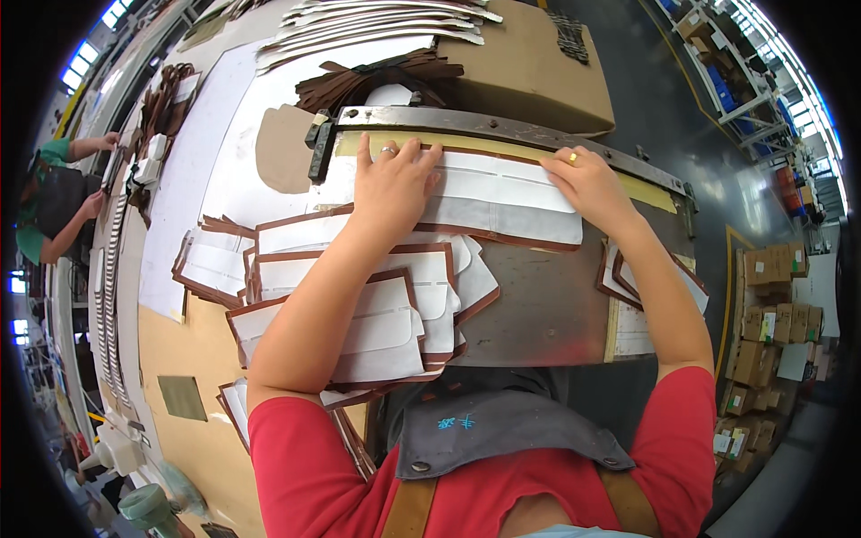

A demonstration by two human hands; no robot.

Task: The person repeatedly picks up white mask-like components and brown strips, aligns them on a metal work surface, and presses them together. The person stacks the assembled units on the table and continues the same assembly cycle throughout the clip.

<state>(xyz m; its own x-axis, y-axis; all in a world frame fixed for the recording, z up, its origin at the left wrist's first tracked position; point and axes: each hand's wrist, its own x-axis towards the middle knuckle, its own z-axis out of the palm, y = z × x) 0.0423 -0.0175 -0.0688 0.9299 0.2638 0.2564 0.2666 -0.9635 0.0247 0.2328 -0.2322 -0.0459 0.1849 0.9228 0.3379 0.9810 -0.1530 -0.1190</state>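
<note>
A white rectangular panel with brown edging point(502, 193) lies against a long metal bar point(502, 124) at the far side of a metal plate point(529, 296). My left hand point(395, 184) rests on its left end, fingers spread, their tips reaching the yellow strip point(359, 143) along the bar. At the right end, my right hand point(587, 184) grips the panel's far corner between thumb and bent fingers. More brown-edged white panels point(386, 332) are piled in overlapping layers under and beside my left forearm. A few similar panels point(695, 287) lie beyond my right forearm.
A cardboard box point(529, 72) stands behind the bar, beside bundled brown strips point(377, 81) and stacked pale strips point(377, 22). A tan rounded piece point(287, 148) lies at left. A co-worker point(63, 197) works at far left. Cartons point(762, 359) are stacked at right.
</note>
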